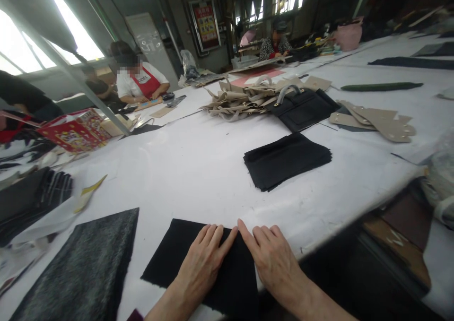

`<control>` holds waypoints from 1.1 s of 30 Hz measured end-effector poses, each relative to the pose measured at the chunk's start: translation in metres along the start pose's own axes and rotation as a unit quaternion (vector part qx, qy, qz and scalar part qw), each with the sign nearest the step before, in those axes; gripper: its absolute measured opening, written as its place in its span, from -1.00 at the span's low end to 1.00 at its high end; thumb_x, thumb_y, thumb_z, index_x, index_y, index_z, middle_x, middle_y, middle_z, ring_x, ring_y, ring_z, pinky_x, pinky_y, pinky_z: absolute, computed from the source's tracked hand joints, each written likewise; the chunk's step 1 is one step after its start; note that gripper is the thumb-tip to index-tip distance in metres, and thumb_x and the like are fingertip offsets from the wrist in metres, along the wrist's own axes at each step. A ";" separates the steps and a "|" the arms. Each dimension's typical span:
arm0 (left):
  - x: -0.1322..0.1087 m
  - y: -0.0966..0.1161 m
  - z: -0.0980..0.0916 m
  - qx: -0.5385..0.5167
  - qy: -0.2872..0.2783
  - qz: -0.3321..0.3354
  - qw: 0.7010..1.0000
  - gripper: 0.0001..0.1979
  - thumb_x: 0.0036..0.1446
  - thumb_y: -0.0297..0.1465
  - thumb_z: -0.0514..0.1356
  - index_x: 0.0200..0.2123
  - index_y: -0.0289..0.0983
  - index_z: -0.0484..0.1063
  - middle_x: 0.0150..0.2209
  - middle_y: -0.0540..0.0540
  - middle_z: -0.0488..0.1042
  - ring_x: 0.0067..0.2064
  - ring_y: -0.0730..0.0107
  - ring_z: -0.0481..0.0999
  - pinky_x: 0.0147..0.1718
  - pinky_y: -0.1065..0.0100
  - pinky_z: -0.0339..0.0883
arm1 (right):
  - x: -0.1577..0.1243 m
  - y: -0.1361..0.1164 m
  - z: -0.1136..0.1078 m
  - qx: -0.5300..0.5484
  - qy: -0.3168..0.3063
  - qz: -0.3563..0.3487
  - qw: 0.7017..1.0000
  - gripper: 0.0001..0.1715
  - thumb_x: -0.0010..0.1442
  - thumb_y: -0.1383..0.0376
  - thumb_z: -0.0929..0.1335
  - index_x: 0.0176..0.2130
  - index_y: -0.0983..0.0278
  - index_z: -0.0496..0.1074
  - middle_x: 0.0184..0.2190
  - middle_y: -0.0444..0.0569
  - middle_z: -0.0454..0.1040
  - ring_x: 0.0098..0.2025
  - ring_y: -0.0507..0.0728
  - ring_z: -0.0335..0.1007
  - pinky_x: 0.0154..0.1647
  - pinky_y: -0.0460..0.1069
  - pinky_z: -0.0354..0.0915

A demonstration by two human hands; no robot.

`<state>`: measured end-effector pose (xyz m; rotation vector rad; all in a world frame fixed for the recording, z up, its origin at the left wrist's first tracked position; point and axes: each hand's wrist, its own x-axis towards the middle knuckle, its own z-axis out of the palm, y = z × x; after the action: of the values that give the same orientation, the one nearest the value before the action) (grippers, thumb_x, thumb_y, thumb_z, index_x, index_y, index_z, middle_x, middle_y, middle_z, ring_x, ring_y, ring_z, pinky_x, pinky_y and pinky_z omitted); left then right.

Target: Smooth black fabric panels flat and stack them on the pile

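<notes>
Both hands are at a black fabric piece [166, 252] lying flat near the table's front edge. My left hand [202, 259] rests palm down on it, fingers stretched toward its far edge. At the right edge of the fabric lies my right hand [275, 257], its index finger reaching to the far corner and the other fingers slightly bent. The two index fingertips nearly meet there. Both thumbs are hidden. To the left is a grey, fuzzy-faced stack of sheets [81, 264]. Farther forward sits a stack of black fabric pieces [287, 160].
On the white table [177, 169] are a black handbag [305, 106], beige bag parts [241, 99], beige straps [379, 120] and a dark green strip-like object [381, 87]. A red patterned box [76, 129] stands left by a slanted pole [85, 89]. Several people work beyond.
</notes>
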<state>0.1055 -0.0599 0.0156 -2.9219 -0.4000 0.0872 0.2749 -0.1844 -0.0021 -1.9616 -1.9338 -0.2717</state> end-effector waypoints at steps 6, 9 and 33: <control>-0.001 -0.001 0.001 0.014 -0.004 0.006 1.000 -0.28 0.16 -0.63 -0.01 0.38 -0.20 -0.02 0.12 -0.26 0.34 0.11 0.08 0.39 0.17 0.02 0.24 | -0.009 -0.010 0.008 -0.003 -0.001 0.038 0.999 -0.41 0.13 0.51 0.30 0.17 0.38 0.31 -0.31 0.00 0.36 -0.31 0.16 0.19 -0.19 0.13 0.07; -0.001 -0.001 0.002 0.020 -0.002 0.004 1.000 -0.27 0.15 -0.64 -0.01 0.38 -0.18 -0.01 0.13 -0.26 0.34 0.13 0.07 0.38 0.17 0.01 0.24 | -0.011 -0.009 0.009 0.010 0.008 0.042 0.999 -0.44 0.13 0.51 0.29 0.14 0.38 0.33 -0.34 -0.01 0.34 -0.32 0.16 0.17 -0.20 0.12 0.07; -0.002 -0.002 -0.002 0.015 0.005 0.002 1.000 -0.23 0.11 -0.66 -0.02 0.38 -0.13 -0.02 0.11 -0.20 0.36 0.11 0.12 0.39 0.16 0.03 0.24 | -0.009 -0.007 0.010 0.029 0.020 0.036 0.999 -0.43 0.12 0.52 0.24 0.13 0.48 0.35 -0.32 0.04 0.35 -0.30 0.18 0.16 -0.21 0.15 0.08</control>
<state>0.1034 -0.0584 0.0176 -2.8933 -0.3886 0.0768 0.2666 -0.1889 -0.0138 -1.9694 -1.8207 -0.2317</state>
